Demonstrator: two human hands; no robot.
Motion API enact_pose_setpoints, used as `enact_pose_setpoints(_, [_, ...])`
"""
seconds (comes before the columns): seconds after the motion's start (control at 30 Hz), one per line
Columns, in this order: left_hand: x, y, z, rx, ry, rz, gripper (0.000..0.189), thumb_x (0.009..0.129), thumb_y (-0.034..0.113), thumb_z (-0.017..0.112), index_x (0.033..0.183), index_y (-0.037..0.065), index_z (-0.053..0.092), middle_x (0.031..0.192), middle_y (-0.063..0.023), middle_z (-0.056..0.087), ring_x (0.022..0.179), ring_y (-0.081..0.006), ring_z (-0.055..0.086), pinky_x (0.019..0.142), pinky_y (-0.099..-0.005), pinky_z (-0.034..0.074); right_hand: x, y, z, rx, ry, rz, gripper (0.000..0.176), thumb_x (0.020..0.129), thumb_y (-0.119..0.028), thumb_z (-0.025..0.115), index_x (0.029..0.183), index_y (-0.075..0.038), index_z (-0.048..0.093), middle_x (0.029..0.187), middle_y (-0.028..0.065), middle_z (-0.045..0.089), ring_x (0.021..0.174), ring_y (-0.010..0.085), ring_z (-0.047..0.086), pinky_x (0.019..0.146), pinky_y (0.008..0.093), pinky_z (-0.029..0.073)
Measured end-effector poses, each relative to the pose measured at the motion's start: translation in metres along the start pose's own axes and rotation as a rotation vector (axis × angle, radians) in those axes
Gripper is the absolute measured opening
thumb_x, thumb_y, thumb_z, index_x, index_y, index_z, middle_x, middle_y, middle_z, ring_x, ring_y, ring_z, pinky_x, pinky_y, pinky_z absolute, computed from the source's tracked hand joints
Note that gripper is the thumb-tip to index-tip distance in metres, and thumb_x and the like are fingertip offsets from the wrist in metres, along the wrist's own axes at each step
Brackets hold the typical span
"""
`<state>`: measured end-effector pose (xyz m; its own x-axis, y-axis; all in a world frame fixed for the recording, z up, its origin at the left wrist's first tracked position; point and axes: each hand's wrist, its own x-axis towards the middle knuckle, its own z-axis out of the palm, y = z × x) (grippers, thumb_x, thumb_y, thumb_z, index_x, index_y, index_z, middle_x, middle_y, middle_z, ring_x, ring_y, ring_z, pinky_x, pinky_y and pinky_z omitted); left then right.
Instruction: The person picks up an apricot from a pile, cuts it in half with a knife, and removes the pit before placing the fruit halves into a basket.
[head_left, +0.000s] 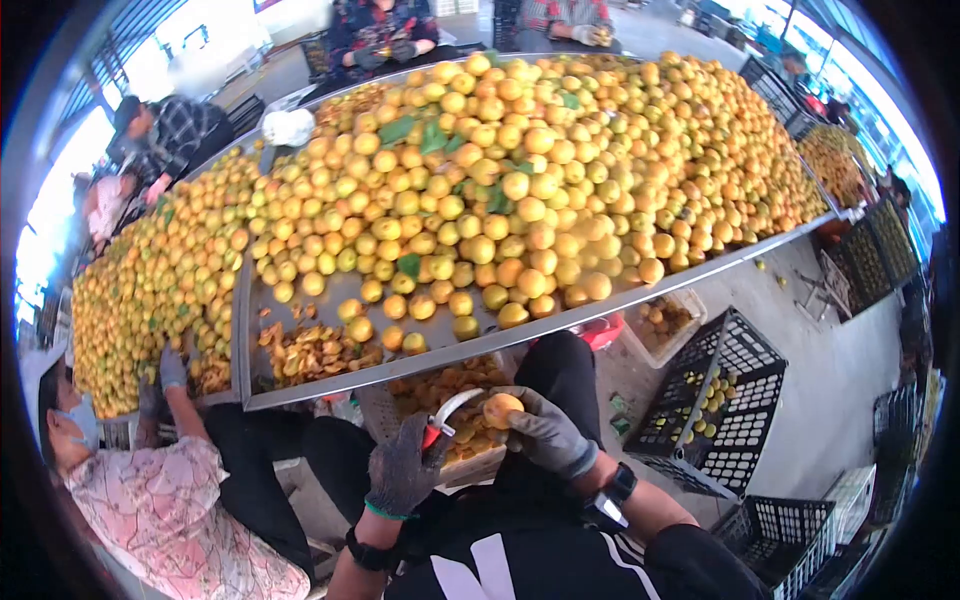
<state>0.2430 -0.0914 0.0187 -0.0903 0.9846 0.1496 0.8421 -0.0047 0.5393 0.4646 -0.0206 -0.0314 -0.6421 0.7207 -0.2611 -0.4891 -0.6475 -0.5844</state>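
Note:
My left hand [402, 468], in a dark knit glove with a green cuff edge, is closed around the red handle of a curved knife [458, 406]. Its silver blade arcs up toward the fruit. In a grey glove, my right hand [552, 436] grips a yellow-orange apricot [503, 410] between its fingers. The blade tip is close to the apricot; whether it touches cannot be made out. Below both hands stands a crate of cut apricot pieces [452, 388].
Whole apricots with some leaves heap on a metal-edged table [560, 322]. Cut pieces [312, 352] lie near its front edge. A co-worker [165, 490] sits at left; others stand behind. Black crates [708, 400] and a pale crate [664, 322] are on the right floor.

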Motion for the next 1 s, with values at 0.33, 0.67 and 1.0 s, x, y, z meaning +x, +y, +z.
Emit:
enact_pose_setpoints(0.33, [0.001,-0.018,0.027,-0.193,0.044,-0.018,0.032,0.08,0.018,0.074,0.104,0.005,0.058,0.078,-0.0176,0.063,0.072,-0.0375,0.064,0.063,-0.0413,0.05,-0.035,-0.07,-0.094,0.552,0.479,-0.536,0.03,0.096,-0.028,0.055,0.115,-0.005,0.057,0.104,0.0089,0.064,0.087,0.0185,0.061,0.07,0.0278,0.051])
enact_pose_setpoints(0.67, [0.001,-0.019,0.04,-0.533,-0.081,-0.406,0.021,0.083,0.004,0.065,0.101,0.003,0.054,0.079,-0.0102,0.055,0.068,-0.0217,0.056,0.063,-0.034,0.047,-0.066,-0.07,-0.225,0.345,0.557,-0.761,0.037,0.089,-0.001,0.055,0.124,-0.013,0.053,0.124,0.0108,0.054,0.112,0.0296,0.054,0.097,0.0387,0.047])
enact_pose_setpoints(1.0, [0.012,0.027,0.031,-0.248,0.007,-0.039,0.023,0.084,0.015,0.069,0.1,0.005,0.057,0.083,-0.0154,0.06,0.073,-0.0316,0.062,0.065,-0.0388,0.048,-0.06,-0.078,-0.064,0.06,0.086,-0.521,0.059,0.079,-0.021,0.077,0.129,-0.006,0.049,0.115,0.0083,0.06,0.088,0.0168,0.06,0.072,0.0264,0.049])
